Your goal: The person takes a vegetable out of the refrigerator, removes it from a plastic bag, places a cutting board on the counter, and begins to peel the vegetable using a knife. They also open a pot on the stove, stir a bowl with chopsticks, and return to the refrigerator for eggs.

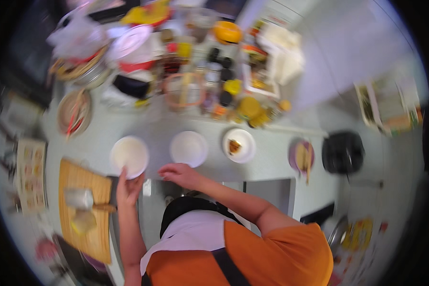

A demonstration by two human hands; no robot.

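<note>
At the counter's front edge, my left hand (129,186) grips the near rim of a white bowl (129,153). Pale contents fill this bowl; blur hides what they are. My right hand (178,175), loosely bent and holding nothing I can see, hovers just before a second white bowl (188,146). That middle bowl looks pale inside. Farther right, a third white bowl (248,144) has a small brown heap (233,146) in it.
Left, a wooden cutting board (69,175) carries a cleaver (79,198) and a yellowish piece (84,222). A bowl with red-handled utensils (62,116) stands behind. Several jars and bottles (225,75) crowd the back. Right are a purple bowl (292,157) and a black container (343,152).
</note>
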